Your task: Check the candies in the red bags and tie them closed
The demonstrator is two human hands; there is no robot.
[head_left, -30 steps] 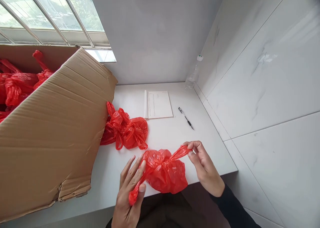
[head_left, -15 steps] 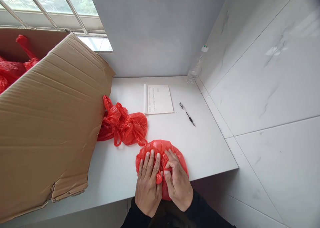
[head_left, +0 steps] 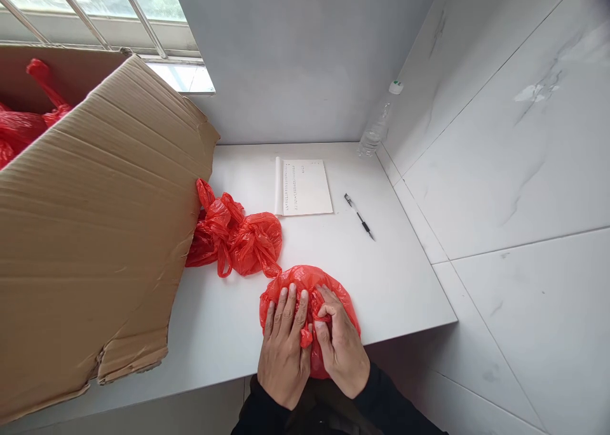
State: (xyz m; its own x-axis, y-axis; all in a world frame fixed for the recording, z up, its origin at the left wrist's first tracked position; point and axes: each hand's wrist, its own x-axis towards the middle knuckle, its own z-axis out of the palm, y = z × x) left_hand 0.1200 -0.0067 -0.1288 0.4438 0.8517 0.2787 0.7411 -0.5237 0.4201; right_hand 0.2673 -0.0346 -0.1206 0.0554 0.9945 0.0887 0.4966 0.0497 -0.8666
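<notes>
A full-looking red plastic bag [head_left: 305,275] sits at the front edge of the white table, and its contents are hidden. My left hand [head_left: 284,352] lies on the bag's left half, fingers stretched out along it. On the right half, my right hand [head_left: 345,352] has its index finger bent toward the thumb over a gathered part of the bag. A small twisted tuft [head_left: 306,338] of the bag pokes up between the hands. More red plastic bags [head_left: 255,241], with looped handles, lie just beyond to the left.
At the left stands a big cardboard box [head_left: 95,244] with other red bags [head_left: 21,130] inside. A notepad [head_left: 307,187] with handwriting and a black pen [head_left: 359,217] lie farther back on the table [head_left: 400,276]. A clear bottle [head_left: 376,127] leans in the back right corner.
Both hands and the bag stay almost in place. The view has shifted slightly, and the fingers show hardly any movement.
</notes>
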